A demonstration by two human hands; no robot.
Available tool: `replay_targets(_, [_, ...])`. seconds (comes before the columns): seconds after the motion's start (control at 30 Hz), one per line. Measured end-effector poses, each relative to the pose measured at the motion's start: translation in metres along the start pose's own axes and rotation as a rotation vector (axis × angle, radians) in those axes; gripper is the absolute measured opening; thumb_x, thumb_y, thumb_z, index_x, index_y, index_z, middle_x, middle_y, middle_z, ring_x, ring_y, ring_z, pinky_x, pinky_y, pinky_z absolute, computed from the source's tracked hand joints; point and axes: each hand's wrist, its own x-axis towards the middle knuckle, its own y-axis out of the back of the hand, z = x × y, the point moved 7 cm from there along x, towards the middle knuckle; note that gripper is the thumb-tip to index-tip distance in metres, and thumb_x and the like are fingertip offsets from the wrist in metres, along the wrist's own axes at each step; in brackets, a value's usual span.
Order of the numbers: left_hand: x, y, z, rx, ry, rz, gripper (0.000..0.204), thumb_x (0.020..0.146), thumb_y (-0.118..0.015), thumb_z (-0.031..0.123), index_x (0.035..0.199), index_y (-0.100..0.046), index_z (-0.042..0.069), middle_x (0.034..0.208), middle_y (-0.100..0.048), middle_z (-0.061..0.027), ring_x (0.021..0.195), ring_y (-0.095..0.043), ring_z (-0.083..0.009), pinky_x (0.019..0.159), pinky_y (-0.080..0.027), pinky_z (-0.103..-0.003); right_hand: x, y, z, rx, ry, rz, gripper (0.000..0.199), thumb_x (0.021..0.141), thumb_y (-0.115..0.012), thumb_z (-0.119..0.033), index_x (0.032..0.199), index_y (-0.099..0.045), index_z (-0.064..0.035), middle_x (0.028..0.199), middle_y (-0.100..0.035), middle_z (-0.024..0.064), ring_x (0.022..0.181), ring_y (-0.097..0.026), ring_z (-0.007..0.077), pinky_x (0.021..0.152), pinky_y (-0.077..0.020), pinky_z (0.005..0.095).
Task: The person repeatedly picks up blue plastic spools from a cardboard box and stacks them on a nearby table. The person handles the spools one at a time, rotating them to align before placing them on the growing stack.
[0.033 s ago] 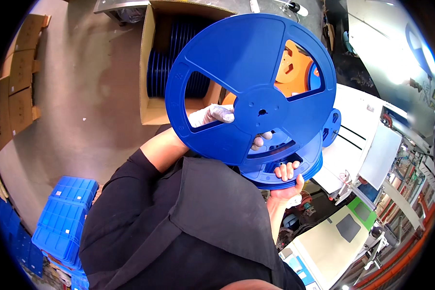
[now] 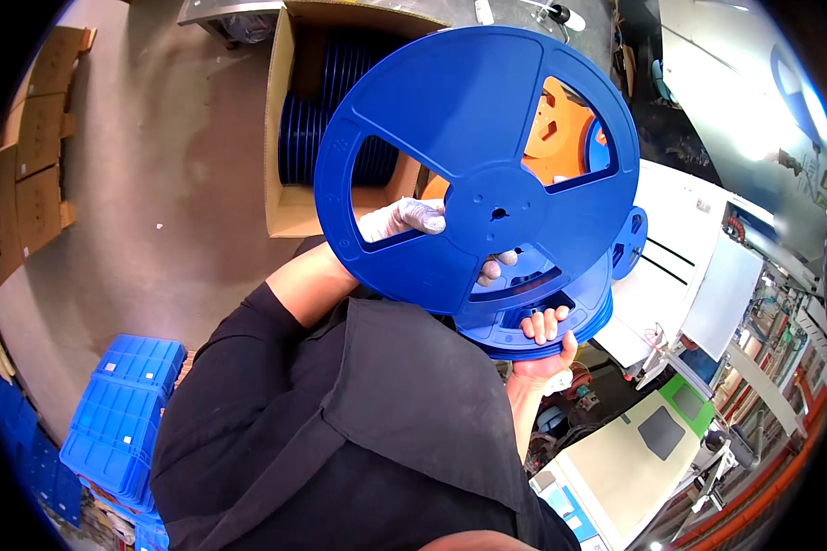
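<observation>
A grey floor (image 2: 156, 184) carries an open cardboard box (image 2: 283, 138) and stacked blue crates (image 2: 119, 422)

a reel (image 2: 459, 138) lies on a stack of reels (image 2: 560, 317), with a carton of reels (image 2: 289, 197) behind and crates (image 2: 119, 413) at left.

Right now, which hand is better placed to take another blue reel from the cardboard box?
Left. The gloved left hand holds only the top reel, near the cardboard box. The right hand supports the reel stack from below.
</observation>
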Motion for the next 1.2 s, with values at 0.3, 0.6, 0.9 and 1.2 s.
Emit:
replay_targets(0.3, [-0.025, 0.001, 0.015, 0.167, -0.119, 0.172, 0.073, 0.078, -0.067, 0.031, 0.137, -0.039, -0.002, 0.126, -0.053, -0.0247, 0.106, -0.061, -0.0318, 0.095, -0.049, -0.043, -0.003, -0.006, -0.002, 0.092, 0.021, -0.125, 0.030, 0.080, -0.063, -0.021, 0.099, -0.046, -0.0065, 0.067, -0.044, -0.0003, 0.056, -0.044, 0.0120, 0.058, -0.0371, 0.0283])
replay_targets(0.6, [-0.105, 0.024, 0.124, 0.366, -0.435, 0.043, 0.089, 0.077, -0.073, 0.041, 0.137, -0.030, -0.009, 0.117, -0.054, -0.0193, 0.113, -0.054, -0.0274, 0.103, -0.042, -0.040, 0.013, -0.039, -0.004, 0.244, 0.191, -0.433, 0.026, 0.080, -0.065, -0.020, 0.091, -0.047, -0.0050, 0.056, -0.047, -0.0016, 0.047, -0.048, 0.0107, 0.047, -0.0408, 0.0258])
replay_targets(0.9, [-0.137, 0.060, 0.136, 0.506, -0.567, 0.129, 0.093, 0.077, -0.073, 0.041, 0.140, -0.024, -0.008, 0.126, -0.048, -0.0217, 0.115, -0.053, -0.0271, 0.107, -0.039, -0.039, 0.014, -0.034, -0.007, 0.311, 0.217, -0.569, 0.026, 0.082, -0.067, -0.021, 0.089, -0.047, -0.0060, 0.054, -0.050, -0.0019, 0.043, -0.049, 0.0091, 0.044, -0.0421, 0.0243])
replay_targets(1.2, [-0.117, 0.051, 0.107, 0.476, -0.490, 0.210, 0.094, 0.073, -0.078, 0.042, 0.139, -0.030, -0.003, 0.122, -0.054, -0.0182, 0.114, -0.054, -0.0269, 0.105, -0.041, -0.040, 0.014, -0.045, -0.008, 0.300, 0.173, -0.550, 0.026, 0.083, -0.067, -0.021, 0.089, -0.046, -0.0061, 0.054, -0.049, -0.0020, 0.043, -0.049, 0.0088, 0.044, -0.0425, 0.0241])
